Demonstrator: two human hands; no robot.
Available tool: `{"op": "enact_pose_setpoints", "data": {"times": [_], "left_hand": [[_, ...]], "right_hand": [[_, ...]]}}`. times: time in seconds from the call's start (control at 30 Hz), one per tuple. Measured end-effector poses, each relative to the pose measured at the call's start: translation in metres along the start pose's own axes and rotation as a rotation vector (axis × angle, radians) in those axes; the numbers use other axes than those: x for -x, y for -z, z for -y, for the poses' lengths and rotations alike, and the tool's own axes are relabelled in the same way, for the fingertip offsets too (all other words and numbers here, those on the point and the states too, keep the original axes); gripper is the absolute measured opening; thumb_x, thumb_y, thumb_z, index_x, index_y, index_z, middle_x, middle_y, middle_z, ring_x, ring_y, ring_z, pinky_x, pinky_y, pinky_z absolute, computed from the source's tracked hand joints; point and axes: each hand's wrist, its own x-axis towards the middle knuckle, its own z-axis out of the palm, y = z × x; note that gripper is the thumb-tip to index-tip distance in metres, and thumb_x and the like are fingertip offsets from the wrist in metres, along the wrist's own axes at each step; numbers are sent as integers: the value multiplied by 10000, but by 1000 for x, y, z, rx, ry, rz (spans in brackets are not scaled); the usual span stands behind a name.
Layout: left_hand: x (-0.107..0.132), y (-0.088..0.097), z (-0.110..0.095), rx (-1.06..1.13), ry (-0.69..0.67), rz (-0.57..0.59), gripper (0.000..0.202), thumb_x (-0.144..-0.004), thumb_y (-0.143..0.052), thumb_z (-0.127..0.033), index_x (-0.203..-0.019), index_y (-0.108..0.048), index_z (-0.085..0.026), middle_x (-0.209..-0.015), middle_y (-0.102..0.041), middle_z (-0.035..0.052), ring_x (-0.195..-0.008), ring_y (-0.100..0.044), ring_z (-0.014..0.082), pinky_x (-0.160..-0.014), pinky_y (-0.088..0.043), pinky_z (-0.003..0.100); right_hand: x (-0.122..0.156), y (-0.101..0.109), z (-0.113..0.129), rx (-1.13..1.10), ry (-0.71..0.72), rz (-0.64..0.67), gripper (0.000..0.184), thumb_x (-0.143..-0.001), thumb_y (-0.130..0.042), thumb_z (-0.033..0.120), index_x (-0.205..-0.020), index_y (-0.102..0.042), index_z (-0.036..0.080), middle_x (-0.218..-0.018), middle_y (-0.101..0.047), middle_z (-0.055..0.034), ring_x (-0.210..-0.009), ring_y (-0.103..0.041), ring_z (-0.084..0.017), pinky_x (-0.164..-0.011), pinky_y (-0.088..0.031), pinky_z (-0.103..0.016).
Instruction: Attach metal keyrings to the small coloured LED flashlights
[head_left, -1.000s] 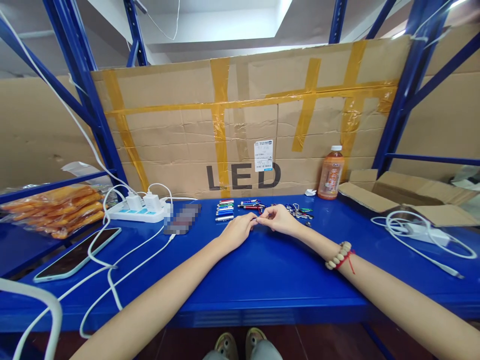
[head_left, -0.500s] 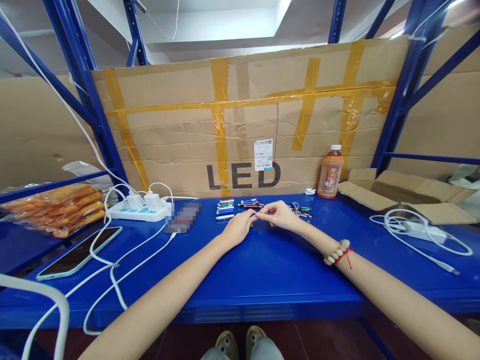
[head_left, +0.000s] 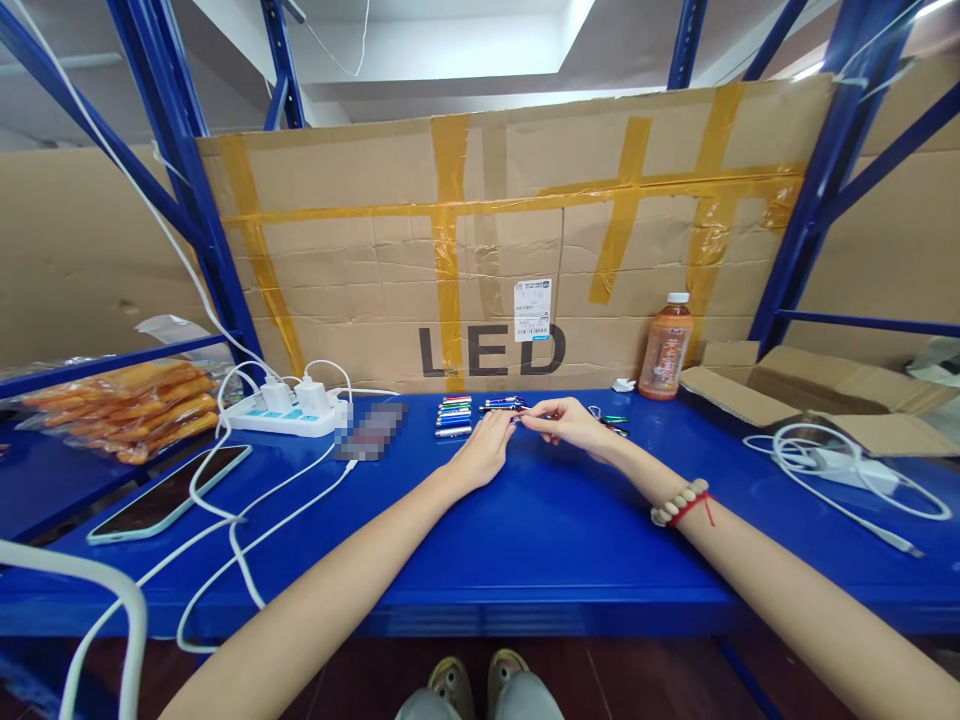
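My left hand (head_left: pixel 481 452) rests low over the blue tabletop, fingers close together and pointing away from me. A pinch of thumb and index finger closes my right hand (head_left: pixel 566 424) on a small slim shiny piece (head_left: pixel 516 420) at the left fingertips. Fingers hide most of that piece. Just left of my left hand lies a neat row of short pen-like sticks (head_left: pixel 454 418) in several colours. More pen-like sticks (head_left: pixel 502 403) lie behind my fingertips. Loose sticks with metal parts (head_left: pixel 613 420) show partly behind my right hand.
A power strip (head_left: pixel 289 415) with white cables and a phone (head_left: pixel 171 495) are at left, beside bagged orange goods (head_left: pixel 142 405). At right stand a drink bottle (head_left: pixel 666 348) and an opened carton (head_left: pixel 810 390), with a coiled white cable (head_left: pixel 855 465) in front. Taped cardboard (head_left: pixel 360 270) walls the back.
My left fingers have straightened and reach slightly farther forward. My right hand keeps its pinch and has shifted slightly at the left fingertips. The whole view has moved a little.
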Motion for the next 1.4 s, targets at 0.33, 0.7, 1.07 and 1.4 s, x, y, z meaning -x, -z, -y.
{"op": "enact_pose_setpoints", "data": {"times": [0.33,0.7,1.07,1.4], "left_hand": [[1,9,-7,-158,38,18,300,-908,-315,-263,-1170,-453,-216,-1186,-540,41,-1088,-508,176,-907,-420,311],[3,13,-12,-173,58,37,281,-908,-311,-286,-1115,-475,-188,-1117,-581,50,-985,-568,189,-820,-457,293],[5,14,-14,-326,2,23,276,-901,-333,-246,-1113,-501,-190,-1105,-592,38,-996,-564,176,-818,-466,288],[2,15,-20,-340,78,-26,269,-891,-369,-242,-1105,-523,-186,-1061,-612,45,-957,-575,182,-807,-462,299]], "right_hand": [[-2,1,-3,-22,27,-4,401,-562,-713,453,-759,-649,110,-568,-538,5,-472,-430,-53,-416,-336,-179],[-1,-2,-5,-17,82,-21,383,-591,-693,460,-734,-638,108,-552,-529,2,-462,-443,-61,-411,-356,-185],[4,-6,2,42,99,-38,405,-526,-701,494,-589,-588,110,-541,-531,-12,-412,-439,-71,-404,-344,-217],[4,-12,6,30,93,-100,462,-538,-668,571,-515,-522,133,-439,-486,1,-404,-416,-72,-432,-323,-217]]}}
